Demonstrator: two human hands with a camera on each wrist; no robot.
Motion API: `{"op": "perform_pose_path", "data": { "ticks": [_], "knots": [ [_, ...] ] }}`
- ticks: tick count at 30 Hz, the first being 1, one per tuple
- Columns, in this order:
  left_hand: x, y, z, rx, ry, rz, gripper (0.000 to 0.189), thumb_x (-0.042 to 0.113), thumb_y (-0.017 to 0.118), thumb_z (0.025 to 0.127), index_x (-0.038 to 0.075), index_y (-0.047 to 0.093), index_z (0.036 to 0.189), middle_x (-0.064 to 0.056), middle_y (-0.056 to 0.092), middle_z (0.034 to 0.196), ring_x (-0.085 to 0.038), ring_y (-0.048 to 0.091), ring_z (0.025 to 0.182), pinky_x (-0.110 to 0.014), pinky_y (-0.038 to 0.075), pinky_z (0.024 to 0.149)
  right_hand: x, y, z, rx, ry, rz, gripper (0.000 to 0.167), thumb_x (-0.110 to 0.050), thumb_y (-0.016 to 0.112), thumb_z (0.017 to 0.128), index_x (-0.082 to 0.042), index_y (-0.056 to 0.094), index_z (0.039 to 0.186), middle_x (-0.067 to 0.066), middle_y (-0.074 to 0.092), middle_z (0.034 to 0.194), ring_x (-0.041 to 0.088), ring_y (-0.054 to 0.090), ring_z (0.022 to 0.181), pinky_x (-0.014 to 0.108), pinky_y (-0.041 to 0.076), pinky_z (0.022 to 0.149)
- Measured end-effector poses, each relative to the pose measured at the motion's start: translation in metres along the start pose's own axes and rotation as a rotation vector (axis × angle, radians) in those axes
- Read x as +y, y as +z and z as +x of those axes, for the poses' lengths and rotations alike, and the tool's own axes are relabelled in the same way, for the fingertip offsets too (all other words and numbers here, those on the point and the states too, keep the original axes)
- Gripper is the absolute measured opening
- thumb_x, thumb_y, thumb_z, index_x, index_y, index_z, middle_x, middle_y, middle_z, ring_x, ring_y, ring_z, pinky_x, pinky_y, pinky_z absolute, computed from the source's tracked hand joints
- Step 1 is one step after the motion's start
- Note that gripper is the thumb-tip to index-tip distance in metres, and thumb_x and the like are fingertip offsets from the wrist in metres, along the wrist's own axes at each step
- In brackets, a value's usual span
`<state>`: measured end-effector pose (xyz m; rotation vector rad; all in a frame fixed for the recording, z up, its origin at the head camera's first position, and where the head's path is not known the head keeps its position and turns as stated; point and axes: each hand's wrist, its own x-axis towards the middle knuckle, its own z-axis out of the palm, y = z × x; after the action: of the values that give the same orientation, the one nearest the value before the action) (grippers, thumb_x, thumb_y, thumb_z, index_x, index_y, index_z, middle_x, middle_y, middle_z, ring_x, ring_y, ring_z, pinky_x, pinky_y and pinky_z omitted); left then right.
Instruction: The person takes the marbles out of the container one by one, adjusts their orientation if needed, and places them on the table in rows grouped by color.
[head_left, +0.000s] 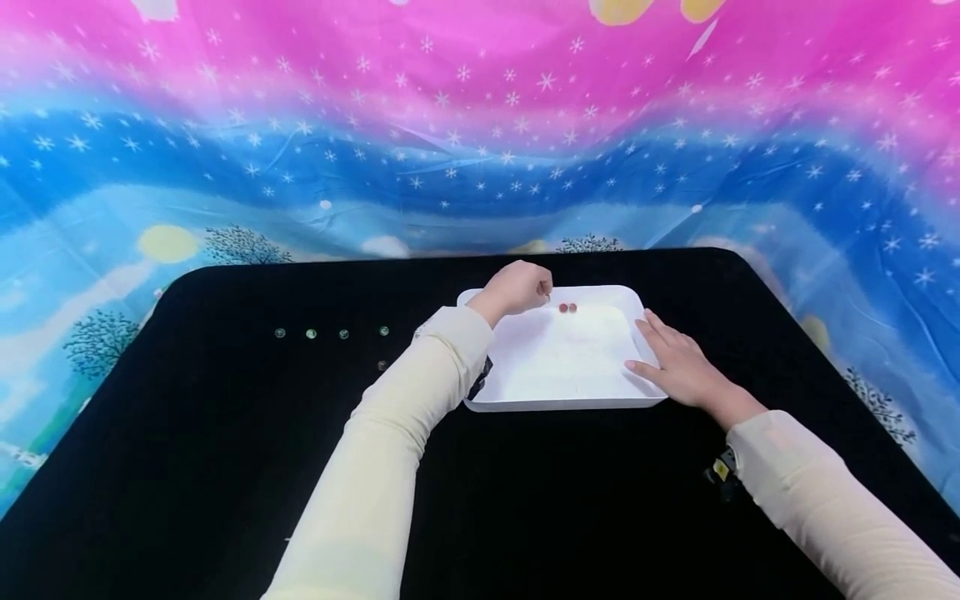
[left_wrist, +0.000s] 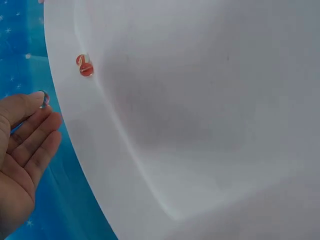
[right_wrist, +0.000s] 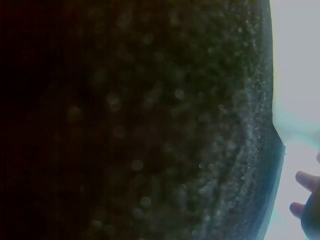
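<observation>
In the left wrist view my left hand [left_wrist: 27, 145] pinches a small clear glass marble [left_wrist: 45, 99] between thumb and index finger, the other fingers loosely bent. That hand [head_left: 517, 287] is over the far left part of a white tray [head_left: 562, 405] in the head view. Two reddish marbles [head_left: 563, 308] lie side by side at the tray's far edge. My right hand [head_left: 682, 367] rests on the tray's right rim, its fingers straight and thumb spread inward. Only a few of its fingertips [right_wrist: 306, 181] show in the right wrist view.
Left of the tray, several glass marbles, including a greenish one [head_left: 311, 333], lie roughly in a row on the black tabletop [head_left: 225, 450]. A darker marble [head_left: 382, 365] sits nearer. My left sleeve [head_left: 405, 425] crosses in front of the tray's left side. A patterned curtain [head_left: 450, 125] hangs behind.
</observation>
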<state>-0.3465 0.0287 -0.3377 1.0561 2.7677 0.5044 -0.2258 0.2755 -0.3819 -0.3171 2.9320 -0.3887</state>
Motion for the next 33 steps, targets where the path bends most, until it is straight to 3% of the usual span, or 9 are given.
{"op": "perform_pose_path", "data": {
  "ticks": [7, 17, 33],
  "knots": [
    [-0.004, -0.012, -0.014, -0.007, -0.016, -0.044, 0.007, 0.013, 0.054, 0.084, 0.012, 0.059, 0.088, 0.002, 0.057, 0.087, -0.012, 0.048, 0.075, -0.023, 0.04, 0.067, -0.001, -0.001, 0.001, 0.007, -0.01, 0.002, 0.079, -0.051, 0.039, 0.086, 0.003, 0.01, 0.136, 0.021, -0.002, 0.141, 0.042, 0.007, 0.124, 0.059, 0.007, 0.093],
    [-0.004, -0.034, -0.043, 0.041, 0.03, -0.135, 0.005, 0.017, 0.056, 0.084, 0.014, 0.056, 0.089, 0.004, 0.056, 0.087, -0.008, 0.051, 0.081, -0.022, 0.042, 0.071, -0.002, -0.004, 0.0, -0.002, -0.015, 0.011, 0.08, -0.051, 0.039, 0.086, 0.003, 0.009, 0.136, 0.021, -0.004, 0.141, 0.043, 0.006, 0.124, 0.059, 0.006, 0.093],
    [-0.008, -0.043, -0.092, 0.09, 0.038, -0.292, 0.009, 0.015, 0.058, 0.083, 0.012, 0.06, 0.092, 0.005, 0.06, 0.084, -0.005, 0.055, 0.078, -0.018, 0.044, 0.069, -0.001, -0.003, -0.002, -0.015, -0.022, 0.022, 0.082, -0.055, 0.036, 0.085, 0.003, 0.008, 0.136, 0.022, -0.005, 0.14, 0.044, 0.005, 0.123, 0.06, 0.007, 0.092]
  ]
}}
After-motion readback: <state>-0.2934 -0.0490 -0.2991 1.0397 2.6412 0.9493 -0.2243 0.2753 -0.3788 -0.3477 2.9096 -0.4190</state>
